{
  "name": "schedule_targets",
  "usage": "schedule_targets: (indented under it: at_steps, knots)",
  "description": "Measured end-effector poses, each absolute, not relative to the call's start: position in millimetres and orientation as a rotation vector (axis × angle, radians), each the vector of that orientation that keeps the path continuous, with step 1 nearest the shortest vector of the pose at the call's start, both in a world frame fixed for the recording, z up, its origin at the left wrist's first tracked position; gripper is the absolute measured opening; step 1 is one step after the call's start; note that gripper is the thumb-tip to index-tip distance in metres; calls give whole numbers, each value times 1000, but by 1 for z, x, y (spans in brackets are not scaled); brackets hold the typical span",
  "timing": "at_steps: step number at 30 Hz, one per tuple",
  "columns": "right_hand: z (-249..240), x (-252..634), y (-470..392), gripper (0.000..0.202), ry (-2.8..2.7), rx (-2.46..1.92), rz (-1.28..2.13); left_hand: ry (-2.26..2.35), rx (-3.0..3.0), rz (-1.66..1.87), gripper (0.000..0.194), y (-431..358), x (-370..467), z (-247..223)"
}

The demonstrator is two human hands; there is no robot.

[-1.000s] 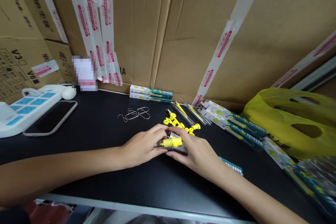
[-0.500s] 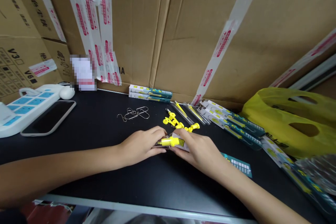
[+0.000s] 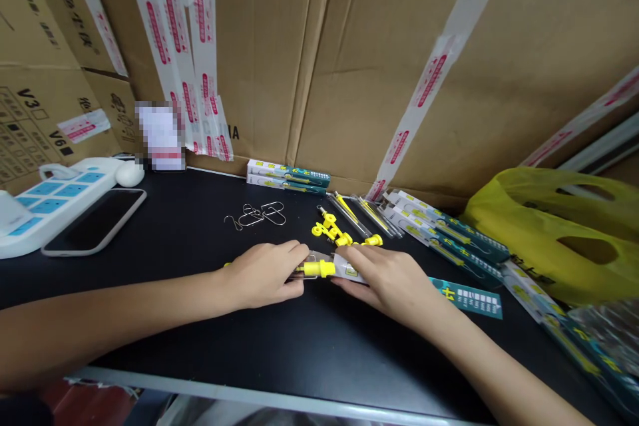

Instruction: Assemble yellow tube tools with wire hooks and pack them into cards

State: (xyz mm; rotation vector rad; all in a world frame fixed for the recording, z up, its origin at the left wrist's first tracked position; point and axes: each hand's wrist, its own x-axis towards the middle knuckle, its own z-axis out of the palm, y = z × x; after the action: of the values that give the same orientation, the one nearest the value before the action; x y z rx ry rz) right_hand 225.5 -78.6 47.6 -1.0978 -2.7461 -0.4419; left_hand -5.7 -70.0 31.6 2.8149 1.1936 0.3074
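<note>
My left hand [image 3: 272, 275] is closed around a spring scale [image 3: 319, 269], a clear tube with a yellow end cap and a metal wire part. The cap points right, towards the box; most of the tube is hidden in the hand. My right hand [image 3: 387, 279] grips a slim green and white cardboard box [image 3: 469, 298] with its open white end near the yellow cap. I cannot tell whether the cap touches the box. Just beyond the hands lie small yellow plastic parts [image 3: 329, 226] and metal wire hooks [image 3: 259, 214].
Two stacked boxes [image 3: 287, 178] stand by the cardboard wall [image 3: 389, 46]. Clear tubes [image 3: 349, 212] lie beside more boxes [image 3: 444, 229] at right, near a yellow plastic bag [image 3: 539, 226]. A phone [image 3: 94, 223] and a white power strip [image 3: 60, 190] occupy the left.
The hands have drawn slightly apart. The box has shifted right in my right hand and shows more of its green end. The spring scale has moved slightly left.
</note>
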Motion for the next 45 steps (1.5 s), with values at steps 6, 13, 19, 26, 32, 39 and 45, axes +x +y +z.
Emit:
schedule_targets:
  at_steps: [6, 13, 19, 26, 32, 39, 45]
  knots:
    - [52, 229, -79, 23, -2710, -1014, -592, 1267, 2823, 262, 4, -70, -5, 33]
    - [43, 222, -82, 26, -2791, -881, -594, 1293, 2830, 174, 12, -70, -4, 26]
    - [34, 218, -82, 29, -2766, -888, -591, 1263, 2892, 143, 24, -74, -2, 23]
    - [29, 213, -85, 30, -2800, -823, -604, 1087, 2996, 110, 15, -77, 0, 22]
    - [28, 209, -89, 29, -2802, -818, -630, 1111, 2875, 159, 32, -76, -1, 22]
    - [30, 205, -97, 21, -2824, -745, -685, 956, 2793, 284, 69, -74, -5, 19]
    - [27, 198, -103, 18, -2833, -712, -770, 905, 2850, 244, 75, -78, -4, 21]
